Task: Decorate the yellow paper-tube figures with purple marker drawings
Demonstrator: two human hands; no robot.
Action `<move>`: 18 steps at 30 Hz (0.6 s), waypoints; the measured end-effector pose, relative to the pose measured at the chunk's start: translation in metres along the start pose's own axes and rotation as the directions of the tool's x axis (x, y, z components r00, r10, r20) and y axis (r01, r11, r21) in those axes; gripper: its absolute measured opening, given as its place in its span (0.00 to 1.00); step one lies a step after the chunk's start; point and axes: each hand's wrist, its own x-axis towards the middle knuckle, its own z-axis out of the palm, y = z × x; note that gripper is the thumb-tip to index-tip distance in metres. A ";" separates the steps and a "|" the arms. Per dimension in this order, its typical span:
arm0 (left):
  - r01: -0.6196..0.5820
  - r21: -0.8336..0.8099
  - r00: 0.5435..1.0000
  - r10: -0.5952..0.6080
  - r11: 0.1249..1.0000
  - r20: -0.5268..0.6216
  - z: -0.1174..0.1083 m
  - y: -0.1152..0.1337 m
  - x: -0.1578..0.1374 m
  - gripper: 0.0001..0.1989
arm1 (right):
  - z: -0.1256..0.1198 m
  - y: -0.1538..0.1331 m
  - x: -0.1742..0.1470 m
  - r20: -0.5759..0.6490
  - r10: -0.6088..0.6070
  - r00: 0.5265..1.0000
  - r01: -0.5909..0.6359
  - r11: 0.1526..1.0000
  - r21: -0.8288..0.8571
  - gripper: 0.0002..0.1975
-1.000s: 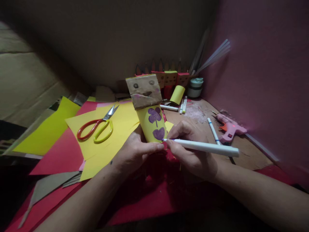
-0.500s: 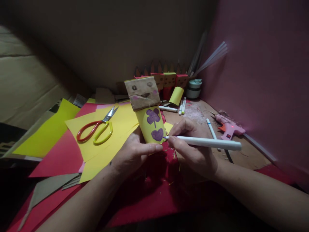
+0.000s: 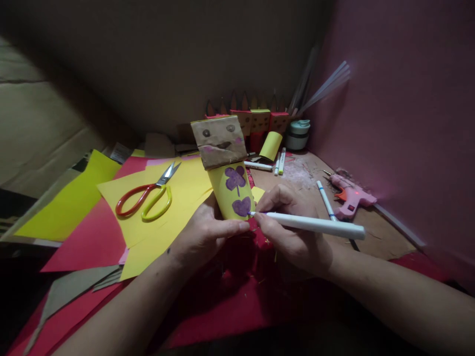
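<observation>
My left hand (image 3: 208, 225) is wrapped around a paper-tube puppet (image 3: 218, 190), its thumb along the lower edge. The puppet has a yellow tube body and a brown cardboard head with drawn eyes, pink cheeks and a mouth. Purple shapes are coloured on the body, a flower above a heart. In a pinch, my right hand (image 3: 289, 225) holds a white marker pen (image 3: 319, 225). Its purple tip meets or nearly touches the right edge of the heart. The fingers of my left hand behind the tube are hidden.
Scissors (image 3: 148, 195) with red and yellow handles lie on yellow paper (image 3: 129, 232) at left. A pink glue gun (image 3: 352, 195) and a marker (image 3: 326, 200) are at right. Behind stand similar puppets (image 3: 260, 121), a yellow paper tube (image 3: 271, 146) and a lidded jar (image 3: 298, 134).
The marker tip has shifted slightly left and down, onto the edge of the purple heart. My right hand moved with it, while my left hand keeps the puppet nearly still.
</observation>
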 end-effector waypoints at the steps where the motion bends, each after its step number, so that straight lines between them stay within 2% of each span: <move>1: -0.001 0.004 1.000 0.001 1.000 0.000 0.000 0.000 0.000 0.23 | 0.000 0.000 0.000 0.001 -0.003 1.000 0.003 1.000 0.002 0.07; 8: 0.011 -0.001 1.000 -0.011 1.000 0.025 -0.001 0.000 0.001 0.20 | -0.002 -0.003 0.001 0.018 0.006 1.000 -0.008 0.994 0.109 0.07; 13: 0.019 -0.021 1.000 -0.018 1.000 0.023 -0.003 0.000 0.000 0.20 | -0.001 -0.003 0.007 -0.113 0.050 0.992 -0.021 0.970 0.244 0.05; 16: 0.014 -0.025 1.000 -0.014 1.000 0.006 -0.003 0.001 -0.001 0.26 | 0.001 -0.003 0.013 -0.193 0.089 0.977 -0.027 0.953 0.303 0.03; 18: 0.016 -0.027 1.000 -0.016 1.000 0.006 -0.003 0.002 -0.002 0.29 | 0.001 -0.002 0.017 -0.204 0.121 0.971 -0.048 0.943 0.329 0.04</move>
